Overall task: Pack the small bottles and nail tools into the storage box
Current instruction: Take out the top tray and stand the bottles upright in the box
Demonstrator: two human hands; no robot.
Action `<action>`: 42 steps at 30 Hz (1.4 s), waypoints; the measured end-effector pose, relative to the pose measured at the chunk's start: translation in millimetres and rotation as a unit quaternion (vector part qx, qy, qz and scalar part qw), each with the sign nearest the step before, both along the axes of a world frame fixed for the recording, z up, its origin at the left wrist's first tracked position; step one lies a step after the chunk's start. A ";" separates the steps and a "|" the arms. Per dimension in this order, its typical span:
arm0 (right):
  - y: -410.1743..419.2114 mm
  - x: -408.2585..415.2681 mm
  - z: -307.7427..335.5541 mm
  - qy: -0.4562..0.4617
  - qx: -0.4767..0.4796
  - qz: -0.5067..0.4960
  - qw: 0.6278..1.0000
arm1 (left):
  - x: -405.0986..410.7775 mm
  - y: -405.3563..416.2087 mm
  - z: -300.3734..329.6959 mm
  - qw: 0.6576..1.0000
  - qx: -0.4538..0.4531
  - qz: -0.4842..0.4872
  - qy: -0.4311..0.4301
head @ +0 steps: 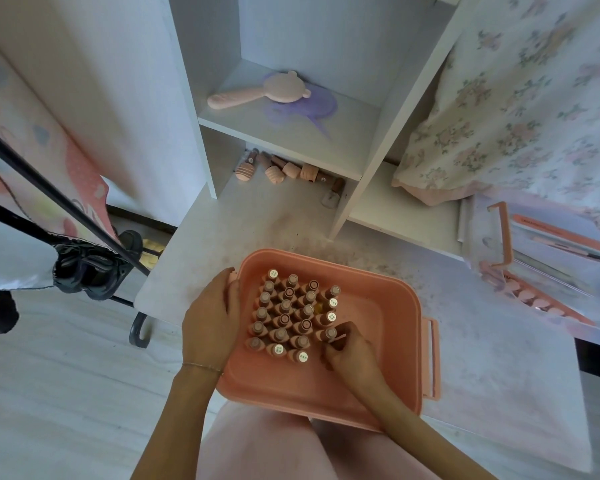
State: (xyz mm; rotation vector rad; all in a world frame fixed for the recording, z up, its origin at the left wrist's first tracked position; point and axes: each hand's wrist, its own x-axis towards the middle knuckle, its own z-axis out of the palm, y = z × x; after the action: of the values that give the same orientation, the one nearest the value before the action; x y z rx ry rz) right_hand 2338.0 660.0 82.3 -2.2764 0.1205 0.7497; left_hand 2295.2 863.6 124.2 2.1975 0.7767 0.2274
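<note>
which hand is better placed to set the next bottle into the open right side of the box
Right. The right hand is already inside the storage box, at the edge of the bottles beside the bare side. The left hand rests on the box's left rim, likely steadying it.

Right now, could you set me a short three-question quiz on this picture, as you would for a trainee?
1. True or false: the small brown-capped bottles stand upright in the pink plastic storage box.
2. Which hand rests on the box's rim: left hand or right hand?
3. Where does the pink bear-eared hairbrush lie?

Key: 1 true. 2 left hand. 3 on the white shelf, atop a purple thing.
</note>
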 end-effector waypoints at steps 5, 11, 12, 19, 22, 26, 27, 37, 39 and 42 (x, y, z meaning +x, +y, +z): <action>2.8 0.5 -1.8 -0.004 0.007 -0.007 1.000 | -0.1 0.0 0.0 1.000 0.000 0.000 -0.002; 3.0 0.2 -2.5 -0.012 0.017 -0.012 1.000 | -0.4 -0.1 0.0 1.000 -0.001 0.001 -0.004; 3.0 0.4 -2.7 -0.012 0.018 -0.012 1.000 | -0.5 -0.1 0.0 1.000 -0.002 0.001 -0.005; 2.0 -0.4 -5.8 -0.012 0.018 -0.015 1.000 | 0.1 -0.5 0.4 1.000 -0.001 0.004 -0.011; 0.4 0.1 -4.6 -0.015 0.002 0.001 1.000 | -0.5 -0.5 0.2 1.000 -0.002 0.005 -0.015; -6.3 0.6 0.7 -0.018 -0.019 0.040 0.999 | -0.3 -0.2 0.0 1.000 -0.006 0.002 -0.022; -8.3 0.7 2.8 -0.016 -0.023 0.050 0.998 | -0.4 0.1 0.1 1.000 -0.007 0.000 -0.023; -20.2 17.6 62.3 -0.113 -0.063 0.151 0.980 | 1.0 3.9 0.5 0.999 -0.036 -0.006 -0.016; -15.0 24.8 78.2 -0.150 -0.032 0.159 0.975 | 3.0 8.8 1.4 0.999 -0.039 -0.013 -0.011; 0.1 37.4 99.3 -0.190 0.020 0.160 0.968 | 7.7 17.4 4.0 0.999 -0.028 -0.022 -0.006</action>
State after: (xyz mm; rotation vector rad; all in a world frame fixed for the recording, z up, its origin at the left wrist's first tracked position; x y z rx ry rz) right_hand 2375.4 660.1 181.5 -2.3834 -0.4466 0.4507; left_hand 2302.9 881.0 128.2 2.1559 0.7198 0.1938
